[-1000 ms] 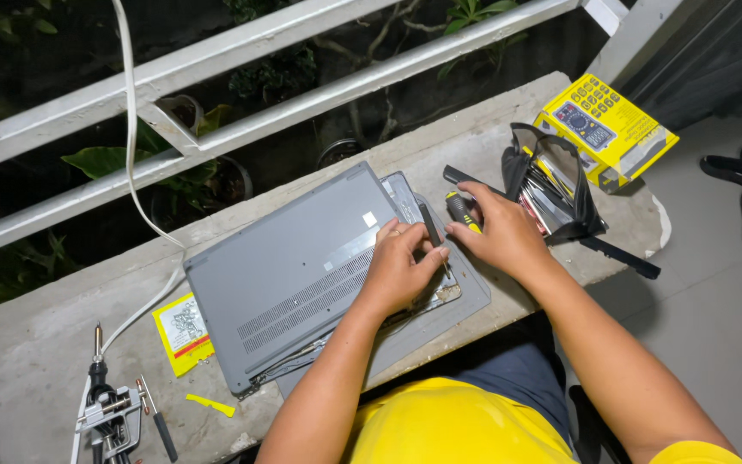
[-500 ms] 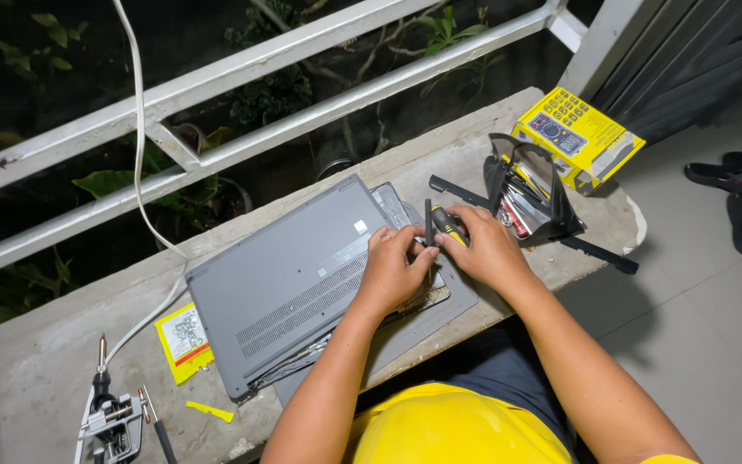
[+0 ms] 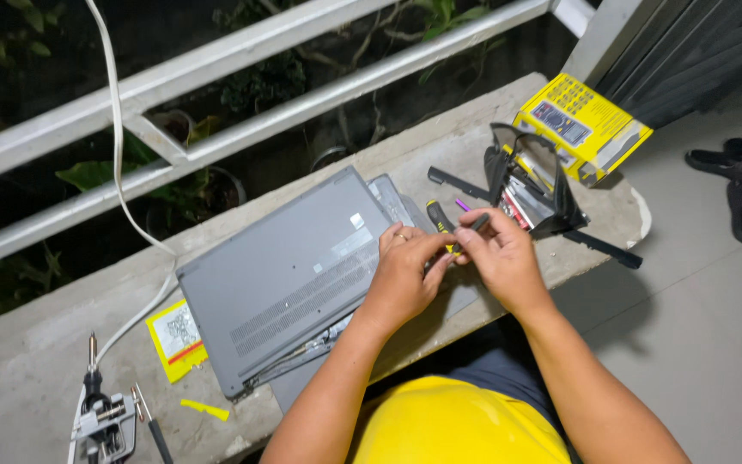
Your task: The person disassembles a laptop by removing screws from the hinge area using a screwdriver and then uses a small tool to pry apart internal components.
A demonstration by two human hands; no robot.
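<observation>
In the head view, a small screwdriver (image 3: 441,225) with a black and yellow handle is held above the near edge of the concrete surface (image 3: 36,344), just right of the grey laptop (image 3: 294,266). The left hand (image 3: 407,275) is clenched around the handle's lower end, thumb and fingers pinched together. The right hand (image 3: 501,258) is closed on the other end, where a dark tip piece is gripped between thumb and forefinger. The two hands are touching each other over the laptop's right corner.

The laptop is laid bottom side up across the middle of the surface, its base cover lifted slightly at the near edge. A black pouch (image 3: 532,185) is seen open near the right end, with a yellow box (image 3: 581,127) just behind it at the far right corner. A white cable (image 3: 118,163) is run from the railing down to the left part, where a yellow sticker (image 3: 178,337) is lying beside the laptop and a small metal clamp stand (image 3: 105,425) is set at the near left edge.
</observation>
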